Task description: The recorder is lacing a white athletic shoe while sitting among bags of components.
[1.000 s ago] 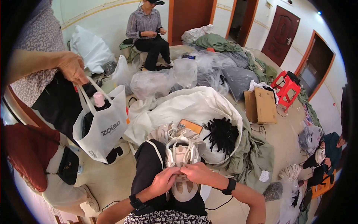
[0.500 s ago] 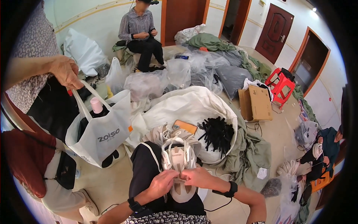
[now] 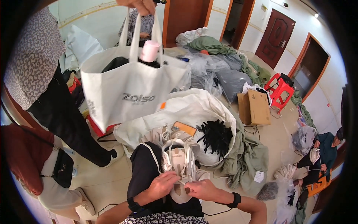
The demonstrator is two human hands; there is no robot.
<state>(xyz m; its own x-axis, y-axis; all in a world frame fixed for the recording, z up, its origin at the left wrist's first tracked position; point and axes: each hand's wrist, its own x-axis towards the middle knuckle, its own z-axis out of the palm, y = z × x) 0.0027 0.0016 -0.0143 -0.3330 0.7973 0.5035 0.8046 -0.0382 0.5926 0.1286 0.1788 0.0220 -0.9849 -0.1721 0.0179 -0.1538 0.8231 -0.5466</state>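
Observation:
A beige and white sneaker (image 3: 179, 158) rests on my lap, its toe toward me. At the lower end of its lacing my left hand (image 3: 164, 184) is closed, thumb and fingers pinching a pale shoelace (image 3: 182, 182). My right hand (image 3: 203, 189) pinches the same lace from the other side, close to the left. The fingertips partly cover the lace. More beige sneakers (image 3: 157, 135) lie just beyond the one on my lap.
A white sack (image 3: 179, 106) spreads ahead, bearing an orange phone (image 3: 184, 128) and a heap of black laces (image 3: 216, 138). Another person's hand (image 3: 138, 5) holds a white tote bag (image 3: 130, 89) over it. A cardboard box (image 3: 258, 107) and red stool (image 3: 280, 91) stand to the right.
The white tote bag has swung up and right with the other person's hand, now covering much of the seated person. My hands have moved slightly apart at the lace.

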